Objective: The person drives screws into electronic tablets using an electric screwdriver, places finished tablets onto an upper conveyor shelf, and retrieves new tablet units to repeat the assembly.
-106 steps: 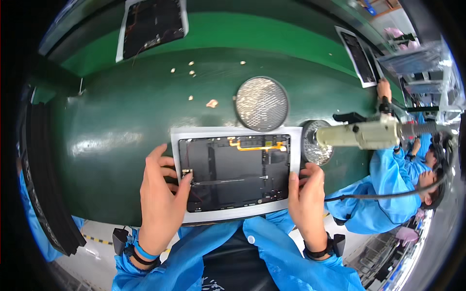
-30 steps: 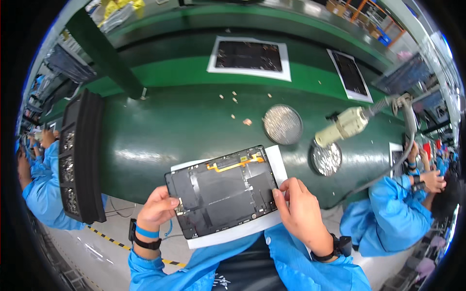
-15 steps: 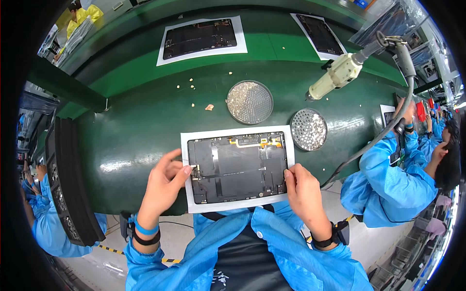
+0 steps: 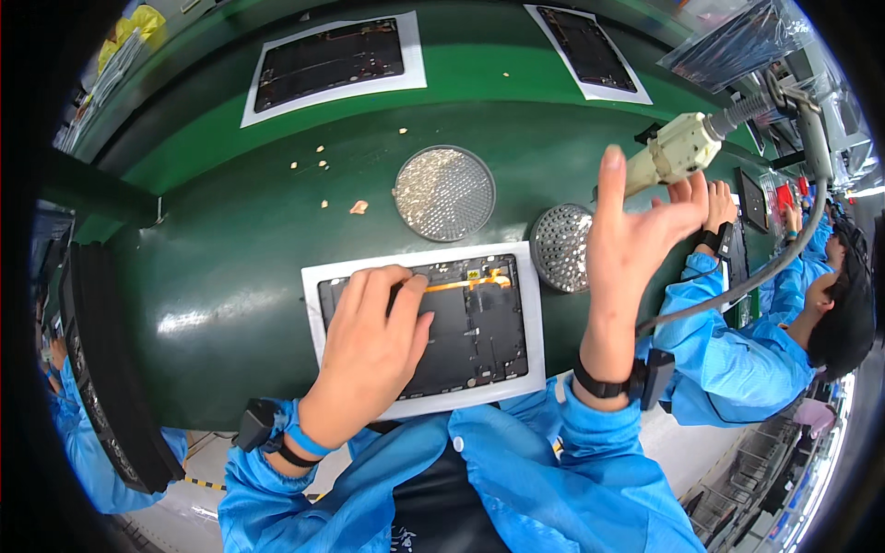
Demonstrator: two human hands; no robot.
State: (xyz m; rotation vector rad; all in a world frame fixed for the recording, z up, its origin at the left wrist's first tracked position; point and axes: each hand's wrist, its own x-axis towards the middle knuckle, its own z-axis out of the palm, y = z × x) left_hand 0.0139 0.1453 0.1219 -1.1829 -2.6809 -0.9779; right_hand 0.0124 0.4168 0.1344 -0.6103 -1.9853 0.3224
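Since your tablet (image 4: 452, 341) on the white sheet (image 4: 533, 318) looks stiff but fragile, grab its edges. Your left hand (image 4: 369, 336) half-curls over it, can't tell if gripping; right hand (image 4: 636, 235) spreads open, apparently empty, beside the driver (image 4: 678, 147)

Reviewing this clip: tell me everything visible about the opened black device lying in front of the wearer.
The opened device is a flat, dark rectangle with rounded corners, its inner parts exposed. An orange ribbon runs near its far edge, beside a small yellow patch. It lies on a white sheet. The left hand covers much of its left part, fingers apparently touching it near the far edge.
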